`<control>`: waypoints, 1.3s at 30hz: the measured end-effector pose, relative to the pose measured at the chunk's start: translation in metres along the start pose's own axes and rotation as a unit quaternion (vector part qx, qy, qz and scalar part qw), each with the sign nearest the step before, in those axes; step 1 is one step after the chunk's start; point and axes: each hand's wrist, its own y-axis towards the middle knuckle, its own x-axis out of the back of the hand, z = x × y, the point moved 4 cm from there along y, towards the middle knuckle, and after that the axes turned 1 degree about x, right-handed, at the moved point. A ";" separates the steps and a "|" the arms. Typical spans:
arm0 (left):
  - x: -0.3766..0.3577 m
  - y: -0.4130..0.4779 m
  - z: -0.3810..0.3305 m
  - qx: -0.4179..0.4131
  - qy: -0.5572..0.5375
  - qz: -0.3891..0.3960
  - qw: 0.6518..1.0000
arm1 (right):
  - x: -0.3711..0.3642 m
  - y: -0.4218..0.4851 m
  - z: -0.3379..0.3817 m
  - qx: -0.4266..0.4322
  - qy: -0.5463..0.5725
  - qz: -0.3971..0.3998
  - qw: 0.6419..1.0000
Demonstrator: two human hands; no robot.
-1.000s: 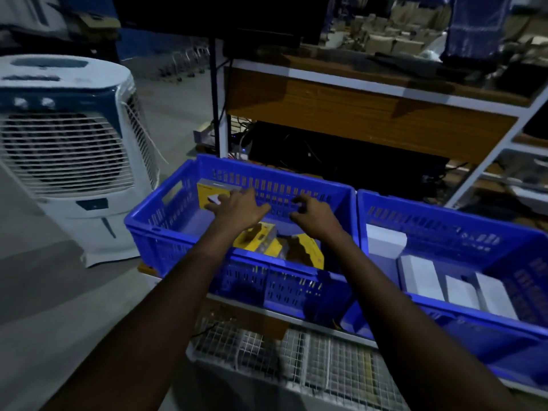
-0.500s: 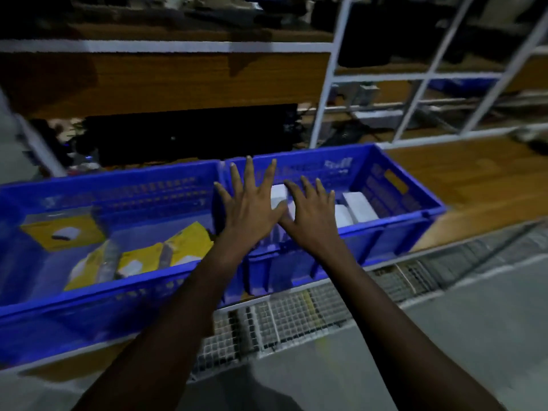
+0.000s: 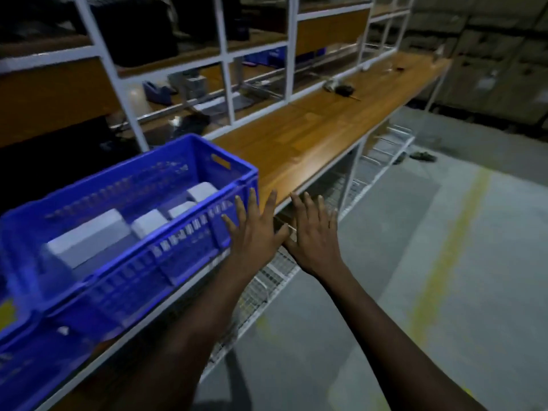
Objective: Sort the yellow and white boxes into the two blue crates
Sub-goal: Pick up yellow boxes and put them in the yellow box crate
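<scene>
While the grey concrete floor (image 3: 444,277) filled the right and lower part of the frame, a white-framed shelving rack (image 3: 225,54) took up the upper left, and a long wooden worktop (image 3: 320,126) ran from the centre toward the upper right. A blue crate (image 3: 142,256) sat on the near end of that worktop at centre left, and several white boxes (image 3: 86,237) lay inside it, some side by side along its floor. Only a sliver of a second blue crate (image 3: 12,330) showed at the far left edge, with a patch of yellow (image 3: 6,314) in it, too cropped to say more. Below the worktop edge a white wire-mesh shelf (image 3: 267,280) was visible at centre. Both bare arms reached in from the bottom of the frame. The left hand (image 3: 255,229) was spread wide with its fingers fanned, empty, over the right-hand corner of the blue crate; contact could not be told. The right hand (image 3: 314,232) was likewise flat and wide, holding nothing, just beside the left at the worktop's front edge. Small dark items (image 3: 341,89) lay far off on the worktop, blurred.
</scene>
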 end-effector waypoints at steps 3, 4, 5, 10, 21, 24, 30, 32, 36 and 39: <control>-0.029 -0.003 -0.080 -0.039 0.004 0.025 0.999 | 0.016 -0.032 -0.078 -0.040 -0.020 -0.006 0.999; -0.039 -0.005 -0.105 -0.053 0.006 0.031 0.998 | 0.021 -0.042 -0.103 -0.056 -0.019 -0.002 0.998; -0.048 -0.008 -0.129 -0.064 0.006 0.038 0.997 | 0.027 -0.053 -0.128 -0.071 -0.017 0.003 0.997; -0.105 -0.024 -0.233 -0.121 0.016 0.075 0.990 | 0.059 -0.104 -0.238 -0.152 0.010 0.027 0.988; -0.213 -0.069 -0.431 -0.303 0.082 0.164 0.935 | 0.110 -0.268 -0.426 -0.429 0.078 -0.031 0.900; -0.248 -0.088 -0.485 -0.358 0.090 0.202 0.907 | 0.116 -0.323 -0.465 -0.501 0.086 -0.041 0.860; -0.314 -0.119 -0.578 -0.443 0.071 0.274 0.851 | 0.120 -0.409 -0.535 -0.610 0.097 -0.052 0.785; -0.335 -0.122 -0.606 -0.468 0.070 0.290 0.832 | 0.122 -0.430 -0.558 -0.633 0.096 -0.046 0.767; -0.373 -0.121 -0.657 -0.507 0.087 0.314 0.798 | 0.126 -0.456 -0.600 -0.679 0.099 -0.032 0.727; -0.396 -0.112 -0.686 -0.524 0.099 0.335 0.777 | 0.128 -0.468 -0.630 -0.705 0.104 -0.006 0.701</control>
